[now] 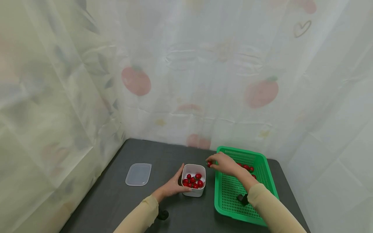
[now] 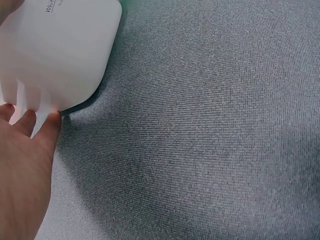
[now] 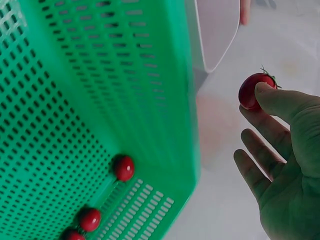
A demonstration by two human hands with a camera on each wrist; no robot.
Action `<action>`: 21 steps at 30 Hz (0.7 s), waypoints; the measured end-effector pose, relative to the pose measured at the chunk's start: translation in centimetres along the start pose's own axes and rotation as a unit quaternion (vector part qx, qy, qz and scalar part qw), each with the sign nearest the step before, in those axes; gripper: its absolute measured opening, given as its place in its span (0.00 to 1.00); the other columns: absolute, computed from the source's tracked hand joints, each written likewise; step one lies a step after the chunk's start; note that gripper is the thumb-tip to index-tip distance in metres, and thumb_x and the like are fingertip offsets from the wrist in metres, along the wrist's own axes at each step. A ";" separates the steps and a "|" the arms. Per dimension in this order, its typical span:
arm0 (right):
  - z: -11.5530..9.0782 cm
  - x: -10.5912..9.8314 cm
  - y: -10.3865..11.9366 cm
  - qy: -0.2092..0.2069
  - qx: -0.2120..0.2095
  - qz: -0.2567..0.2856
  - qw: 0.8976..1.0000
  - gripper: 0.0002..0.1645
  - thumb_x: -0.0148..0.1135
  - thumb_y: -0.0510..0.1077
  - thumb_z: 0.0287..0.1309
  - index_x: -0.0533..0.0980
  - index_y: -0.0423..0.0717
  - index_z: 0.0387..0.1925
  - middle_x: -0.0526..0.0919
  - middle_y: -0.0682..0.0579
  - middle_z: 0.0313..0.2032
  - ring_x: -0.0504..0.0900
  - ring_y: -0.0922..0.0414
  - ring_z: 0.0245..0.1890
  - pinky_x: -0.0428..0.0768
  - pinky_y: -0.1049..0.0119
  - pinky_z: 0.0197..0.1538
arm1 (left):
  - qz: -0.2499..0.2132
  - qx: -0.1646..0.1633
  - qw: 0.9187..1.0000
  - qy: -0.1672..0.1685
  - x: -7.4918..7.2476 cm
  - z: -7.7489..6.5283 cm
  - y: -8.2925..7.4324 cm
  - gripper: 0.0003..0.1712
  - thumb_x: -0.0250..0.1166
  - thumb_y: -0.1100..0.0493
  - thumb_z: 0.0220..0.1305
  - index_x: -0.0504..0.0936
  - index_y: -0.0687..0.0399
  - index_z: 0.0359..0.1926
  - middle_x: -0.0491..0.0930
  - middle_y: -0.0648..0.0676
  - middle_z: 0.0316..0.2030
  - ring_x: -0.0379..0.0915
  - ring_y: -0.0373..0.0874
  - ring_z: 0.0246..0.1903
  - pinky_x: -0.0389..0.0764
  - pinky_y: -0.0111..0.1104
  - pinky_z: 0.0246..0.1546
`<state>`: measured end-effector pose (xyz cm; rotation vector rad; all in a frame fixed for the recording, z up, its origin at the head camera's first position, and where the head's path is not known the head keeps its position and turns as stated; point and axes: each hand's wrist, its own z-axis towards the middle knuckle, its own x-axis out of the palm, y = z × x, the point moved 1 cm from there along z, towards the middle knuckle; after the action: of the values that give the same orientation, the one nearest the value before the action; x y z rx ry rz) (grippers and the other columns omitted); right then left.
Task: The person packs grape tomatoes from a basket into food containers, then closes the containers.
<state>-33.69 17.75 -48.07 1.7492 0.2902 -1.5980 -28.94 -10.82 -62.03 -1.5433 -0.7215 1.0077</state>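
- A dark grey surface (image 1: 110, 200) stands before pale hanging sheets (image 1: 201, 48) printed with red fruit.
- One cherry tomato (image 3: 253, 91), its green calyx attached, is pinched between the thumb and forefinger of the right hand (image 1: 222, 162), the other fingers spread apart; it is off the surface, between the white container and the green basket.
- The white container (image 1: 196, 193) is gripped by the left hand (image 1: 172, 186), thumb across its near side and fingers along its left; the left wrist view shows partly cut-off lettering on it.
- Inside it, several red cherry tomatoes (image 1: 192, 180) lie clustered toward the near side.
- The green basket (image 1: 228, 194), with slotted walls, sits just right of the container, under the right forearm.
- More tomatoes (image 1: 246, 167) lie in it, toward its far part, partly hidden by the arm.
- A translucent lid (image 1: 138, 174) lies flat left of the container, apart from it.
- Both sleeves (image 1: 140, 215) are pale yellow.
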 end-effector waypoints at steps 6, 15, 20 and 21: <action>1.1 0.8 1.0 0.012 -0.011 -0.002 1.000 0.16 0.66 0.43 0.70 0.83 0.52 0.57 0.85 0.56 0.51 0.76 0.51 0.56 0.77 0.52 0.54 | -0.003 -0.001 1.000 0.001 0.0 0.2 0.0 0.67 0.76 0.56 0.61 0.32 0.44 0.83 0.45 0.60 0.79 0.49 0.62 0.74 0.63 0.55 0.68; 2.4 2.1 1.5 0.021 -0.024 -0.016 0.999 0.16 0.66 0.45 0.69 0.84 0.51 0.56 0.86 0.58 0.47 0.75 0.53 0.53 0.77 0.54 0.53 | 0.002 0.004 1.000 0.002 -0.1 0.1 0.0 0.65 0.74 0.56 0.63 0.34 0.41 0.83 0.46 0.60 0.79 0.51 0.61 0.73 0.64 0.55 0.68; 2.9 2.6 1.9 0.034 -0.031 -0.011 0.999 0.15 0.67 0.44 0.68 0.84 0.51 0.54 0.86 0.58 0.47 0.76 0.53 0.53 0.78 0.53 0.53 | 0.011 0.001 1.000 0.000 -0.1 0.0 0.1 0.64 0.74 0.54 0.63 0.34 0.42 0.83 0.46 0.59 0.79 0.51 0.60 0.73 0.65 0.54 0.67; 3.0 2.6 2.0 0.037 -0.031 -0.011 0.999 0.14 0.67 0.44 0.68 0.84 0.51 0.54 0.86 0.59 0.47 0.77 0.53 0.53 0.78 0.53 0.54 | 0.013 0.001 1.000 0.000 -0.1 0.0 0.1 0.65 0.74 0.53 0.63 0.34 0.43 0.83 0.46 0.59 0.79 0.52 0.60 0.73 0.65 0.54 0.67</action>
<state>-34.22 13.60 -49.68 1.7656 0.3932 -1.5260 -28.98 -10.90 -62.09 -1.5540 -0.7016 1.0275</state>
